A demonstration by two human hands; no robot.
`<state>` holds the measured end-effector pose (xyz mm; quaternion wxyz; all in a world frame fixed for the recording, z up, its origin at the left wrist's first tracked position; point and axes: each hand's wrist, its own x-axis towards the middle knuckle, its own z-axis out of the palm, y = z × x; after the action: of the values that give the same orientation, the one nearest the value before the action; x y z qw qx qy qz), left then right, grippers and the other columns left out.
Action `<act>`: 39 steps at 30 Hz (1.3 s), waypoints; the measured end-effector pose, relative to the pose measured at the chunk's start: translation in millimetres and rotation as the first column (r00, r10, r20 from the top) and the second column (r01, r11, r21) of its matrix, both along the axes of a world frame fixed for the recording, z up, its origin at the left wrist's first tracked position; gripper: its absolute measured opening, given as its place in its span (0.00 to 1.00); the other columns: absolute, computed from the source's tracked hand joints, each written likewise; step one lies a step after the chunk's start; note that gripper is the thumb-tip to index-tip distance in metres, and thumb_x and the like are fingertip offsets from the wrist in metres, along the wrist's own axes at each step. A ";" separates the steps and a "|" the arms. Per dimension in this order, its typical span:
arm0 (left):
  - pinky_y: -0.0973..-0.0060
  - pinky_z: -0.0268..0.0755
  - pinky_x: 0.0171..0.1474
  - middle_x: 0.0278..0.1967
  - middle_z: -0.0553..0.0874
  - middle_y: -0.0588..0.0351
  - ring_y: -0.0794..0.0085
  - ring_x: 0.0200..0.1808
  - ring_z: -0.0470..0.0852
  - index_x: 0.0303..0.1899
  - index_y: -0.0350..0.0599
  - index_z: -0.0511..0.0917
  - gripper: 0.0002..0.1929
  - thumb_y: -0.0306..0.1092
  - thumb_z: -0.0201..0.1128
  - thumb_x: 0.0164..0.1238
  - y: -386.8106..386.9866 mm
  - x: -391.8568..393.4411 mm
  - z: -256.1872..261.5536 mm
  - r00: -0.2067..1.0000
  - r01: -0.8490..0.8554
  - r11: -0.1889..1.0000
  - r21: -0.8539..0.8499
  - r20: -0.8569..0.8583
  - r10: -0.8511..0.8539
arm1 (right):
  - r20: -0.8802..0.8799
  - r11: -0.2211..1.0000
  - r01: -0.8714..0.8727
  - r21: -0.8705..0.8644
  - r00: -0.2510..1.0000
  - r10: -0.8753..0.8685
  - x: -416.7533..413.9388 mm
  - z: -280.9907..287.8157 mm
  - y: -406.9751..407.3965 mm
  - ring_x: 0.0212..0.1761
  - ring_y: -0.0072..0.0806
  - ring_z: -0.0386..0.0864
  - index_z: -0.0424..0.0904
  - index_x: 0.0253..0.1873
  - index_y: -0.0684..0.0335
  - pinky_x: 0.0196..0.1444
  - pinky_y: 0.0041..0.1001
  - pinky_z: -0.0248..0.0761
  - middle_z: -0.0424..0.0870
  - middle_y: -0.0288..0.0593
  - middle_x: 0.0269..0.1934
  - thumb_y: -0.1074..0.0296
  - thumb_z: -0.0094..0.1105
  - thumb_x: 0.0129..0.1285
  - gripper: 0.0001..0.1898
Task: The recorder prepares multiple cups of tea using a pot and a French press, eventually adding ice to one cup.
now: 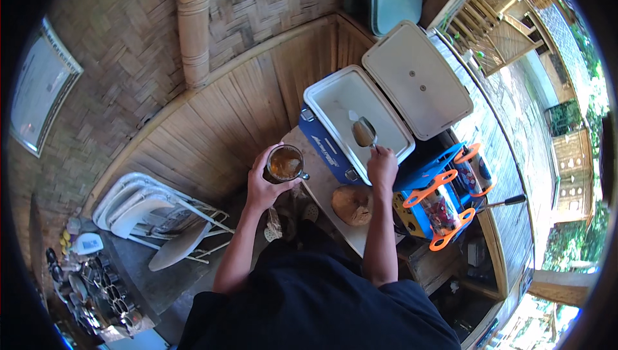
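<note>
My left hand (pixel 265 188) is wrapped around a glass mug (pixel 285 162) of amber-brown drink, its handle turned to the right. Pale pieces that look like ice show at the drink's surface. In my right hand (pixel 383 166) is the handle of a metal scoop (pixel 364 132). The scoop's bowl hangs over the inside of a blue and white cooler box (pixel 359 173). Hinged back to the right, the cooler's white lid (pixel 417 79) stands open. Whether the scoop holds anything is hard to tell.
Below the cooler, a brown coconut-like object (pixel 351 206) rests on the pale bench top (pixel 333 215). A blue and orange sealing machine (pixel 434 205) with a lever stands to the right. Folding chairs (pixel 149 210) lean at left, near a rack of glassware (pixel 96 292). Bamboo wall (pixel 260 84) borders the cooler.
</note>
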<state>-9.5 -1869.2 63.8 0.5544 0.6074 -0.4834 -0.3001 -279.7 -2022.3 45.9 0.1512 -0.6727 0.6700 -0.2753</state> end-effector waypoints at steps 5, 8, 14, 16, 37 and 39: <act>0.64 0.68 0.74 0.67 0.82 0.49 0.63 0.69 0.80 0.69 0.40 0.75 0.45 0.37 0.87 0.46 -11.5 -10.3 -3.3 0.999 0.008 1.000 -0.026 -0.032 -0.009 | -0.073 0.975 0.209 -0.070 0.974 -0.214 19.5 -13.2 -19.0 0.47 0.57 0.85 0.87 0.46 0.64 0.50 0.49 0.78 0.84 0.54 0.47 0.68 0.60 0.70 0.09; 0.63 0.68 0.75 0.68 0.81 0.48 0.63 0.69 0.79 0.69 0.39 0.74 0.45 0.37 0.87 0.47 -17.5 -12.9 -5.6 0.998 0.007 0.999 -0.034 -0.059 -0.008 | 0.036 0.961 0.251 -0.116 0.968 -0.249 22.6 -1.1 -28.5 0.49 0.55 0.85 0.87 0.47 0.64 0.52 0.47 0.78 0.85 0.55 0.47 0.67 0.61 0.69 0.09; 0.64 0.67 0.75 0.70 0.79 0.49 0.65 0.70 0.77 0.72 0.36 0.71 0.46 0.32 0.86 0.49 -28.4 -12.4 -9.0 0.999 0.042 0.998 -0.040 -0.011 -0.042 | -0.049 0.917 0.150 0.370 0.989 -0.142 -1.3 -7.4 -60.8 0.55 0.56 0.86 0.88 0.52 0.64 0.57 0.47 0.79 0.88 0.60 0.52 0.64 0.63 0.65 0.15; 0.64 0.67 0.75 0.70 0.79 0.49 0.65 0.70 0.77 0.72 0.36 0.71 0.46 0.32 0.86 0.49 -23.0 -11.1 -7.2 1.000 0.029 0.999 -0.022 0.014 -0.028 | -0.038 0.889 0.139 0.436 0.990 -0.136 3.7 -31.8 -65.4 0.56 0.57 0.86 0.88 0.52 0.65 0.58 0.47 0.79 0.88 0.62 0.53 0.65 0.63 0.65 0.15; 0.64 0.68 0.75 0.68 0.80 0.48 0.64 0.69 0.79 0.70 0.38 0.73 0.45 0.33 0.86 0.48 -45.0 -27.9 -12.8 0.993 0.056 0.998 -0.020 -0.099 -0.058 | -0.187 0.683 -0.031 0.729 0.952 0.242 -13.9 -147.3 -96.5 0.46 0.54 0.90 0.89 0.43 0.72 0.50 0.42 0.83 0.90 0.62 0.43 0.72 0.65 0.55 0.13; 0.64 0.68 0.75 0.68 0.80 0.48 0.64 0.69 0.79 0.70 0.37 0.73 0.45 0.33 0.86 0.48 -45.7 -29.7 -12.1 0.991 0.063 0.997 -0.038 -0.111 -0.067 | -0.169 0.668 -0.041 0.743 0.954 0.246 -11.4 -144.2 -93.8 0.53 0.55 0.88 0.90 0.45 0.70 0.55 0.43 0.82 0.89 0.63 0.48 0.72 0.65 0.54 0.14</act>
<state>-39.2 -1914.9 51.7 0.5810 0.5638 -0.4760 -0.3436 -291.1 -2116.1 -98.3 0.3413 -0.6362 0.6819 0.1173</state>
